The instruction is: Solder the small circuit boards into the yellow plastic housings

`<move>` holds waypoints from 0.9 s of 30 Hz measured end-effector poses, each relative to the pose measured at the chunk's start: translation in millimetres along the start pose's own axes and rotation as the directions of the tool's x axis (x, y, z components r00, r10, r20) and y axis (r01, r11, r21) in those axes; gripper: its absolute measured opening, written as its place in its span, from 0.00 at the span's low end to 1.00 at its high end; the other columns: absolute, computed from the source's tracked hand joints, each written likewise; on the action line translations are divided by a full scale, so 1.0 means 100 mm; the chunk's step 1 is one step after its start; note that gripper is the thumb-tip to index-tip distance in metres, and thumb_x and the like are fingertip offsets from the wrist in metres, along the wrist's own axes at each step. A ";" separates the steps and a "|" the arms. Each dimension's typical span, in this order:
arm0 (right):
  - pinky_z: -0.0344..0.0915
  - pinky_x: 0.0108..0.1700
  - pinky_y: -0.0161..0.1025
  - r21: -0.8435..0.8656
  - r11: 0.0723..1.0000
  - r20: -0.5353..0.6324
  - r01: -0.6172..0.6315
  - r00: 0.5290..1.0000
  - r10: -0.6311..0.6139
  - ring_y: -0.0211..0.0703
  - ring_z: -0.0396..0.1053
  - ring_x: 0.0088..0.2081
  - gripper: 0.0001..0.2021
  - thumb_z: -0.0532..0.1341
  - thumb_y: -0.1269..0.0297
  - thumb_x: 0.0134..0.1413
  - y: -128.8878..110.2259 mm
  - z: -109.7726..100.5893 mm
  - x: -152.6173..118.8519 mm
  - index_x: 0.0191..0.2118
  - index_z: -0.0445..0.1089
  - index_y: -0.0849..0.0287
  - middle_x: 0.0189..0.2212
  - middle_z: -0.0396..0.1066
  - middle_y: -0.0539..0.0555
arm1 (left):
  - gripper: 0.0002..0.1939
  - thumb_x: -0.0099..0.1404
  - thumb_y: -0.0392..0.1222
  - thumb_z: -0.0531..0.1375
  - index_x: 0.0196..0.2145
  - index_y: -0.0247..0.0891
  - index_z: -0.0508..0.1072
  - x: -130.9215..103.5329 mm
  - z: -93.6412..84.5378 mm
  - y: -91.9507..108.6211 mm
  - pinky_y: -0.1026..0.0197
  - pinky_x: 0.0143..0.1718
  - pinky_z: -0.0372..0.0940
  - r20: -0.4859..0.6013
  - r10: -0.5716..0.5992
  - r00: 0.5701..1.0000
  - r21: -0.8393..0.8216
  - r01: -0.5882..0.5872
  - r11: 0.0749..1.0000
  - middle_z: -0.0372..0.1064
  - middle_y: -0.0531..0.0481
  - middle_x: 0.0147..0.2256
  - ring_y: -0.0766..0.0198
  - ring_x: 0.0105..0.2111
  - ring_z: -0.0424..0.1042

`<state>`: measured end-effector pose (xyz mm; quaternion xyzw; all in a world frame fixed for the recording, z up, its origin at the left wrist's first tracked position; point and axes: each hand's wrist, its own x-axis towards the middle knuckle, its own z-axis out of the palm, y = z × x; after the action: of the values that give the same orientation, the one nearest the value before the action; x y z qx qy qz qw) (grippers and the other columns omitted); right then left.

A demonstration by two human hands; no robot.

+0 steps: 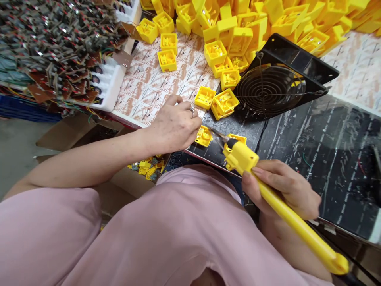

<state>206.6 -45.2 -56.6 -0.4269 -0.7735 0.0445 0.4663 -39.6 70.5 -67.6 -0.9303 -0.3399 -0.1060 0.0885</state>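
My right hand (279,186) grips a yellow soldering iron (285,210) by its handle. The iron's metal tip points left, just right of a small yellow plastic case (204,136) at the table's front edge. Curled fingers of my left hand (181,123) close on the left side of that case and hide its edge; a ring shows on one finger. Another yellow case part lies partly hidden behind the iron's head. Two open yellow cases with small metal parts inside, one of them this case (205,97), sit just beyond my left hand.
A black fan (268,87) with a wire guard stands behind the iron. Yellow cases (238,39) are heaped at the back. Wired circuit boards (68,51) pile up at the left beside white foam (111,83). Below the table edge, a cardboard box (127,178) holds yellow parts.
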 end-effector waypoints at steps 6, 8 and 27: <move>0.73 0.28 0.32 0.033 0.999 -0.037 -0.024 0.999 0.025 0.36 0.75 0.28 0.16 0.72 0.79 0.49 0.10 -0.03 -0.07 0.42 0.74 0.59 0.31 0.77 0.48 | 0.17 0.68 0.40 0.50 0.26 0.39 0.74 0.03 -0.06 0.01 0.48 0.44 0.65 0.065 -0.029 0.997 -0.028 0.030 0.999 0.70 0.48 0.24 0.55 0.35 0.72; 0.74 0.29 0.34 0.048 0.998 -0.089 -0.028 0.996 0.032 0.39 0.76 0.29 0.21 0.72 0.78 0.50 0.11 -0.02 -0.07 0.49 0.74 0.57 0.33 0.78 0.48 | 0.18 0.68 0.40 0.50 0.25 0.39 0.74 0.04 -0.07 0.02 0.48 0.43 0.65 0.086 -0.033 0.996 -0.038 0.036 0.999 0.71 0.47 0.24 0.55 0.34 0.72; 0.72 0.25 0.39 -0.013 0.993 -0.142 -0.114 0.984 0.112 0.44 0.76 0.28 0.29 0.71 0.72 0.54 0.24 -0.01 -0.14 0.61 0.71 0.48 0.41 0.80 0.51 | 0.17 0.70 0.49 0.53 0.40 0.39 0.79 -0.10 0.02 -0.18 0.49 0.51 0.62 0.106 -0.210 0.972 -0.450 0.235 0.861 0.77 0.48 0.36 0.55 0.42 0.73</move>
<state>224.6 -39.8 -76.9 -0.4771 -0.7136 0.0325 0.5120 -58.4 78.6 -70.3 -0.8817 -0.4125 -0.1679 -0.1561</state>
